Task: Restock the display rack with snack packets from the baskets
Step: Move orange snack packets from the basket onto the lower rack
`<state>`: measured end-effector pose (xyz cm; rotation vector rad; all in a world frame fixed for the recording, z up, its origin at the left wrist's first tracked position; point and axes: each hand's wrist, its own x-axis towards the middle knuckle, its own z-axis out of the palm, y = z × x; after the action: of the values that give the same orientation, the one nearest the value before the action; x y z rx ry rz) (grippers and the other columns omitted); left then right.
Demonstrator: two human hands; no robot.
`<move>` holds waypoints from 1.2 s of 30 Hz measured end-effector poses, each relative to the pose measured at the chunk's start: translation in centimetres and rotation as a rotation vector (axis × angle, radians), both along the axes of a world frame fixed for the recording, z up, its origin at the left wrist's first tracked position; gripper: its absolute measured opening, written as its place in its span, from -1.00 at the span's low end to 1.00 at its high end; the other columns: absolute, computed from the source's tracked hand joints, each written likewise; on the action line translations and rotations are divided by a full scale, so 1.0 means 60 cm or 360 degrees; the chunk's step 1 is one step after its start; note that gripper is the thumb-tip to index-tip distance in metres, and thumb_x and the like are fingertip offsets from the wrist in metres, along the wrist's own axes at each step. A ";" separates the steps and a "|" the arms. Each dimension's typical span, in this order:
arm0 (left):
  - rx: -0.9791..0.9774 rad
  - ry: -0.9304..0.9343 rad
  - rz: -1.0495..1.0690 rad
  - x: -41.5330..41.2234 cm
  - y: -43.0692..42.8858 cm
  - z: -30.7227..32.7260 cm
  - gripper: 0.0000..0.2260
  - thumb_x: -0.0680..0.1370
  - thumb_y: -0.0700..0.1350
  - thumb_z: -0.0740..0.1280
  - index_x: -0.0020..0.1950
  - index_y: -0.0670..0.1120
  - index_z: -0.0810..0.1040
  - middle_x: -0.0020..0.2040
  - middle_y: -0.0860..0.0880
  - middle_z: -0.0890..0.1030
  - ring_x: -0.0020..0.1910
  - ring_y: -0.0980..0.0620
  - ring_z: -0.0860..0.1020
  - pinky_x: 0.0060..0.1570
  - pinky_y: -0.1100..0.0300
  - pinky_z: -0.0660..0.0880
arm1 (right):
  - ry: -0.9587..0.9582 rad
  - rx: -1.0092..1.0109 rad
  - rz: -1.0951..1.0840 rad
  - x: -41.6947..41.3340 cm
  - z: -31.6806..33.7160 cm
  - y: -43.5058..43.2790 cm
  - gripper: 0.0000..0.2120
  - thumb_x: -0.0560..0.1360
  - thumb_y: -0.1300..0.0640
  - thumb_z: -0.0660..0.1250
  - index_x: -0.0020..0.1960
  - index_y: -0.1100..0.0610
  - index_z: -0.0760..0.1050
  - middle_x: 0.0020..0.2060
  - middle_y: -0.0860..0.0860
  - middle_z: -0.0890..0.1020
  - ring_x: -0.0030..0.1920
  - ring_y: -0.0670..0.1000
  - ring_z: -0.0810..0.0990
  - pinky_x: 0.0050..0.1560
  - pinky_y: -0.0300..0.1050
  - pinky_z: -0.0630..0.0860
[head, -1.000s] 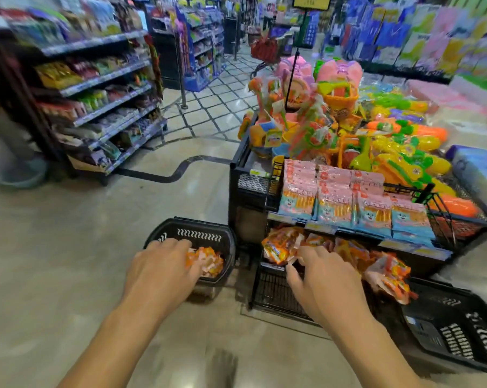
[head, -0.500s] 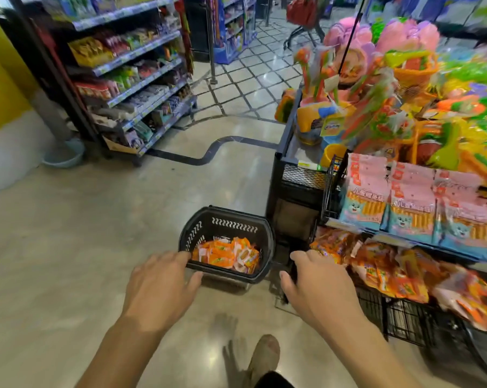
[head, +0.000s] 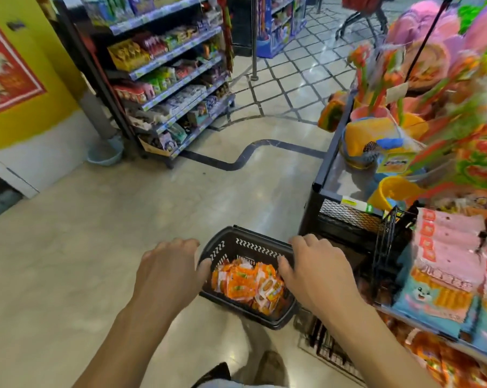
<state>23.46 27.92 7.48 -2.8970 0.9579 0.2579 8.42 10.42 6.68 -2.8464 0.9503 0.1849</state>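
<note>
Well, the black basket [head: 250, 243] sits on the floor [head: 110, 247] with orange snack packets [head: 246, 281] heaped inside, and the display rack [head: 388, 242] stands close at its three o'clock. The left hand [head: 168, 273] is at the basket's nine o'clock rim and the right hand [head: 319, 273] at three. Their fingers are bent, but I cannot tell whether either grips. An uneven lift would likely tip the basket and spill packets, or knock its corner against the rack.

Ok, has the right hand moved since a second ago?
Yes: the right hand went left, off the black wire display rack to the black plastic basket beside it.
</note>
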 end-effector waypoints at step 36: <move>0.0267 0.0643 -0.0303 0.329 -0.234 -0.571 -0.62 0.61 0.22 0.28 0.36 0.07 0.48 0.25 0.06 0.58 0.21 -0.02 0.51 0.16 0.02 0.52 | 0.0477 0.0635 -0.0475 0.293 -0.523 -0.142 -0.55 0.64 -0.21 0.14 0.44 -0.04 0.39 0.24 -0.03 0.56 0.20 0.05 0.54 0.16 0.00 0.54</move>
<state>43.22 13.86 -26.79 -2.6260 1.1905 0.8864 25.99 1.89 -24.70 -2.3216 1.2190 0.6952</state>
